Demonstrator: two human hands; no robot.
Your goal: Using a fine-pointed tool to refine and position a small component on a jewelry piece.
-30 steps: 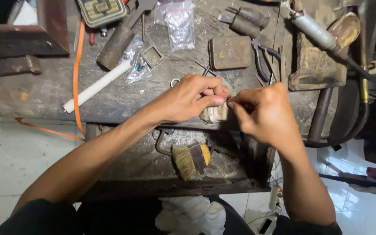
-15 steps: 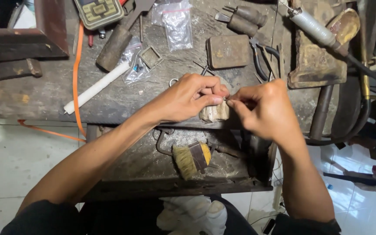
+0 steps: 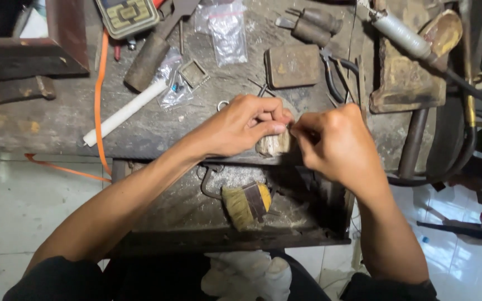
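L hand [image 3: 241,127] & R hand [image 3: 336,146] both pinch shut on small pale wood peg [image 3: 273,144] at table [image 3: 57,125] edge, brush [image 3: 246,203] at 6 o'clock. Peg looks stiff, light; hold by sides.

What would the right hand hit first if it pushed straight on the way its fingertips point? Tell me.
The right hand points leftward at the pale worn block on the bench edge, with the left hand just beyond. Likely the block first, though depth is unclear.

Bare forearms, bare hands [image 3: 285,131]; short black sleeves at shoulders.
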